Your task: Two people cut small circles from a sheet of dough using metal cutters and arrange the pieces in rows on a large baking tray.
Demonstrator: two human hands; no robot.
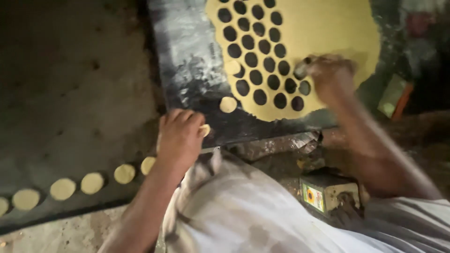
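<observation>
A wide yellow dough sheet (323, 28) lies on a dark slab (187, 56), with several round holes punched in rows through it. My right hand (330, 77) is shut on a small round cutter (301, 70) pressed onto the sheet beside the holes. My left hand (180, 133) rests at the slab's near edge and grips a small dough disc (204, 130). Two more cut discs, one (228, 104) on the slab and one (233, 67) by the sheet's edge, lie close by.
A row of several dough discs (92, 182) lies on a dark surface at lower left. A small tin box (328, 192) with a yellow flower label sits near my knee. Grey cloth (243, 206) covers my lap. A green and orange object (396, 96) stands at right.
</observation>
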